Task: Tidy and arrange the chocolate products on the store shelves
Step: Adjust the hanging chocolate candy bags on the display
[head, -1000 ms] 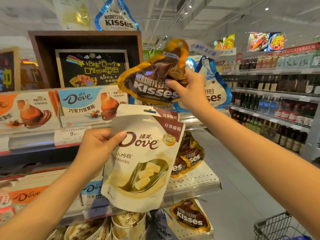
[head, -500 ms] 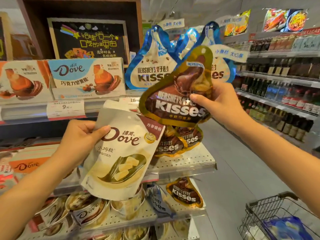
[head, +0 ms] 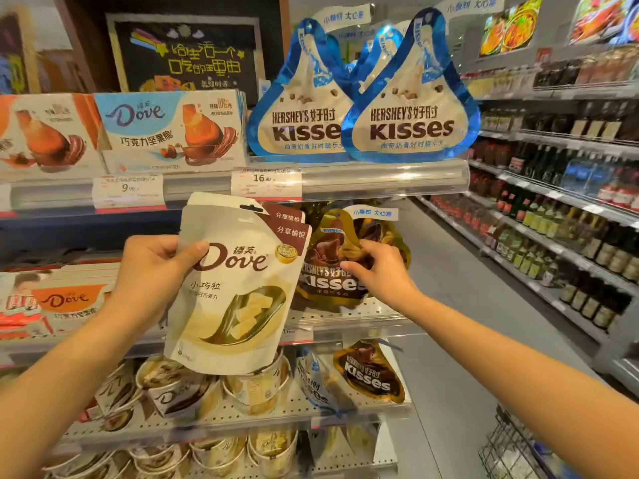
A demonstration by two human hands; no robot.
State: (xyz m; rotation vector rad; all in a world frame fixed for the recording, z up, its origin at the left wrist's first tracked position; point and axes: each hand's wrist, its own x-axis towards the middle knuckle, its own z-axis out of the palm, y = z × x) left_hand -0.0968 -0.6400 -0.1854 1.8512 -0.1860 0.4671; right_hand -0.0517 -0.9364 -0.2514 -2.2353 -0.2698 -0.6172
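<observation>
At frame centre, the left hand (head: 152, 267) pinches two stacked white Dove pouches (head: 235, 288), thumb in front. Just right, the right hand's (head: 383, 271) fingers grip a gold Kisses bag (head: 328, 267) on the middle shelf (head: 349, 314), below blue Kisses bags (head: 411, 98).

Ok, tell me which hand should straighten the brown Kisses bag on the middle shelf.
Right hand: it already pinches the brown Kisses bag there. The left hand is occupied holding the Dove pouch.
</observation>
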